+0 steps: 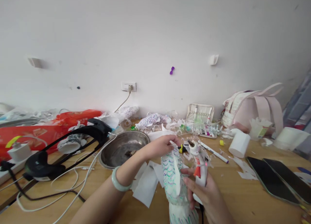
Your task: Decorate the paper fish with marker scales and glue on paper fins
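Observation:
A white paper-covered form with green and purple scale marks [170, 182], like a fish, stands before me. A white paper strip [178, 175] sticks out along its side. My left hand [166, 146], with a pale green bangle at the wrist, closes its fingers on the top end of the form. My right hand [204, 188] is wrapped round a white hot glue gun [202, 172] with an orange trigger. The gun's nozzle points up and away from the form. Fingertips of my right hand also touch the form's right side.
A metal bowl [109, 154] and cut paper pieces [147, 185] lie left of the form. Black headgear [41, 164] and white cables [81, 185] are farther left. To the right are a marker [216, 152], a paper roll [239, 144] and two phones [272, 178]. A pink backpack [245, 112] stands behind.

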A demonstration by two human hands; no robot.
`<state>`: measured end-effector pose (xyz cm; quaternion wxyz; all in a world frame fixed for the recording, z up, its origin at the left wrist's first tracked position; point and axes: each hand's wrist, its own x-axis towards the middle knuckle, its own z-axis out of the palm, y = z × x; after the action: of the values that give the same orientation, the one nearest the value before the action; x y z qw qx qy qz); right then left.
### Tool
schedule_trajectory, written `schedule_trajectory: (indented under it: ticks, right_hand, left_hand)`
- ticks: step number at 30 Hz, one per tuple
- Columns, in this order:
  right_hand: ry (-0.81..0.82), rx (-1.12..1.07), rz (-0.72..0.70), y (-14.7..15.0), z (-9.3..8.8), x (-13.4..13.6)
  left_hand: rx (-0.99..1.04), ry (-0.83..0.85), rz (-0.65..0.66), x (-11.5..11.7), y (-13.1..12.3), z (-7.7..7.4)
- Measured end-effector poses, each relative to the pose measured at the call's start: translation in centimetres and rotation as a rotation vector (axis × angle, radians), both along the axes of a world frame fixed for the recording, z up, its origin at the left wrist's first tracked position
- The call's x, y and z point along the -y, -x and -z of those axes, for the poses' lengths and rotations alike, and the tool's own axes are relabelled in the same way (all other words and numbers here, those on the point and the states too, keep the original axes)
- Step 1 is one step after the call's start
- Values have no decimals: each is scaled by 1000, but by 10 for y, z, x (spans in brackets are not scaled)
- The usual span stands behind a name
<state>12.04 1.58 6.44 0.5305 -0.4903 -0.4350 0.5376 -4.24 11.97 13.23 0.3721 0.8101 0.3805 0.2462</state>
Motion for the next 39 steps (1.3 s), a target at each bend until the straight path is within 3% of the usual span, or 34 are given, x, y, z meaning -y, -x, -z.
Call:
schedule_trajectory:
  ticks: [8, 20, 24, 28, 33, 39]
  right_hand:
    - [-20, 72, 1, 3, -5, -4]
    - [-40, 56, -11, 2, -7, -5]
    - [-40, 67, -7, 3, -12, -2]
    - [-33, 18, 100, 0, -16, 6]
    - [-35, 100, 227, -17, 2, 14]
    - [-15, 353, 363, -36, 21, 24]
  left_hand:
    - [-5, -57, -65, 4, -3, 2]
    - [1, -15, -51, 5, -2, 1]
    - [64, 62, -4, 1, -2, 3]
    - [111, 173, 24, -5, 0, 5]
    - [93, 191, 83, -6, 4, 1]
    - [44, 254, 264, -7, 12, -5]
